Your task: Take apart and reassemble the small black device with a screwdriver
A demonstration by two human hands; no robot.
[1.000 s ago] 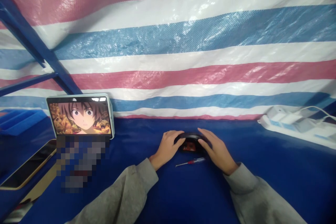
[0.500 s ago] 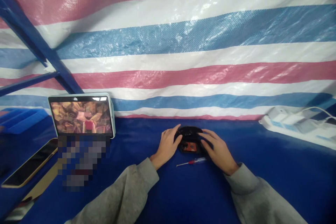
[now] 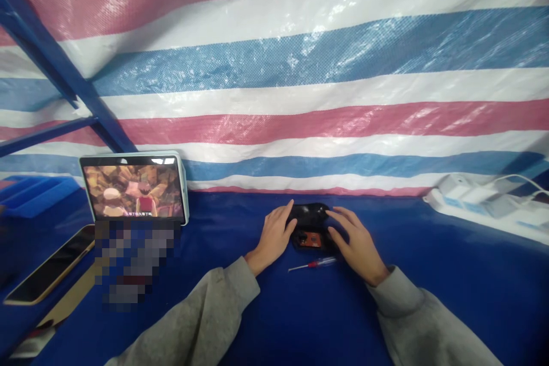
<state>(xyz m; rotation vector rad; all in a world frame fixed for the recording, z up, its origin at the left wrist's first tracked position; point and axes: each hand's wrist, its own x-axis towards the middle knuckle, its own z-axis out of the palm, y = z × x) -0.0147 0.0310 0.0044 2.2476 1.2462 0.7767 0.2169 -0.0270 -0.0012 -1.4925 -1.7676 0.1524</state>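
Note:
A black rounded plastic shell (image 3: 309, 215) is between my hands, over the far part of an open black housing. Inside the housing shows an orange circuit board (image 3: 310, 239). My left hand (image 3: 275, 233) has its thumb and fingers on the shell's left end. At the right end, my right hand (image 3: 352, 238) holds it with thumb and fingertips; part of the housing is hidden behind this hand. Just in front, a small screwdriver (image 3: 315, 263) with a red and clear handle lies on the blue table, its tip pointing left.
At the left, a tablet (image 3: 134, 189) stands upright playing a cartoon, near a phone (image 3: 49, 266) lying flat. Behind them sits a blue tray (image 3: 38, 194). A white power strip (image 3: 484, 209) with chargers is at the right. Striped sheeting (image 3: 300, 120) hangs behind the table.
The black shell has been tilted, so more of its glossy surface shows. My right fingers have shifted slightly at its end; my left hand has hardly moved.

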